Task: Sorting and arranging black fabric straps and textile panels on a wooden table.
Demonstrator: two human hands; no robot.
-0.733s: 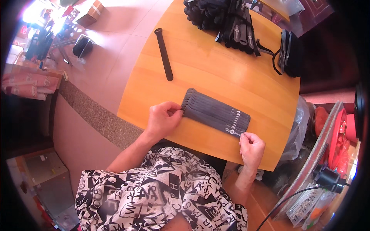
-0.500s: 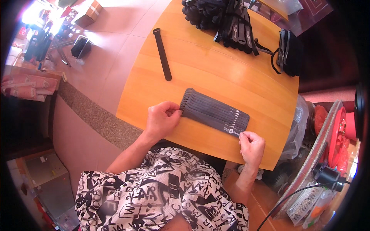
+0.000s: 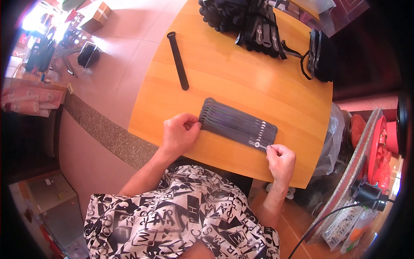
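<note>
— Did anything change in that last moment? I was standing near the counter (image 3: 233, 82) and I saw almost no motion.

— Very little changed. The row of dark straps (image 3: 238, 123) lay in the same place as before, flat on the near part of the counter, each strap overlapping the next one. The left hand (image 3: 180, 133) was at the rounded ends, as it was a moment earlier, with the grip closed on the nearest strap ends. The right hand (image 3: 281, 159) was at the other end, its fingertips pinched together on the corner of the row.

— So the hands did not travel?

— No, they only kept their places, I think. It looked to me like squaring the row, not lifting it.

— And the other things?

— One single strap (image 3: 178, 60) lay alone, well apart, farther on the counter. A pile of black straps (image 3: 241, 19) sat at the far edge, and another black bundle (image 3: 321, 56) at the far right. Nothing there moved.
</note>
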